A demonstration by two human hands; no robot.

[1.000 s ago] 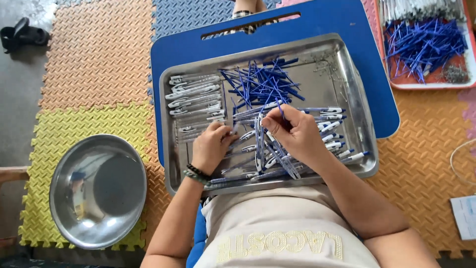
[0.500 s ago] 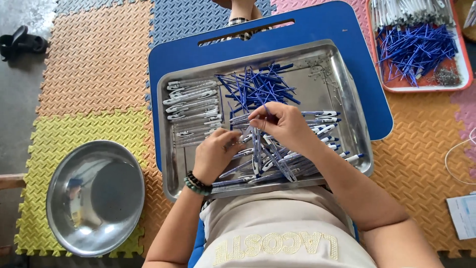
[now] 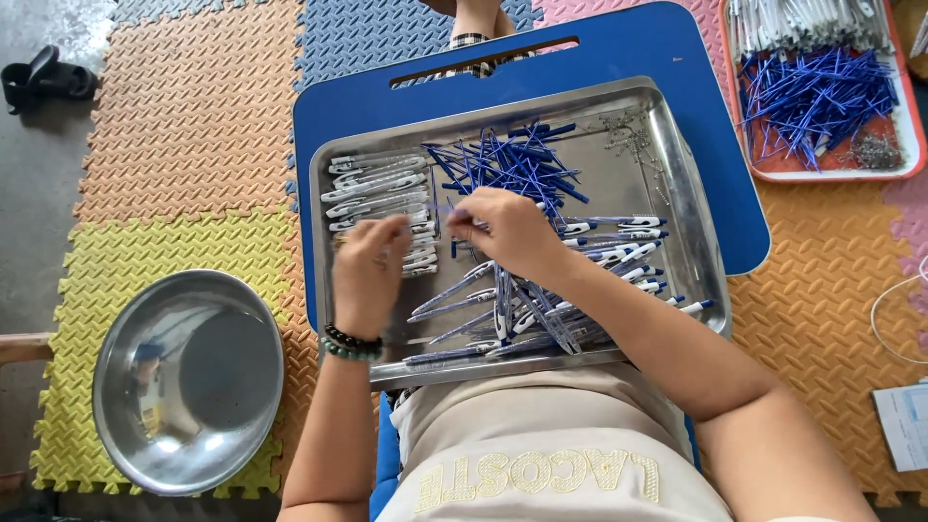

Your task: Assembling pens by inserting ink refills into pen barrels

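A steel tray (image 3: 679,184) rests on a blue lap board (image 3: 628,48). In it lie a row of white pen barrels (image 3: 372,182) at the left, a heap of thin blue refills (image 3: 512,162) at the back and several assembled white-and-blue pens (image 3: 541,324) at the front. My left hand (image 3: 370,271), with a bead bracelet at the wrist, is blurred and hovers over the near end of the white barrels. My right hand (image 3: 505,232) sits mid-tray, fingertips pinched on a thin blue refill. The two hands are a little apart.
A round steel bowl (image 3: 184,382) stands on the foam mats at the left. A second tray (image 3: 831,174) with blue refills and white barrels lies at the upper right. A black object (image 3: 48,77) is at the far left, paper (image 3: 904,425) and a white cord (image 3: 894,309) at the right.
My left hand has moved left and back from the pen pile toward the white barrels. My right hand has shifted left to mid-tray.
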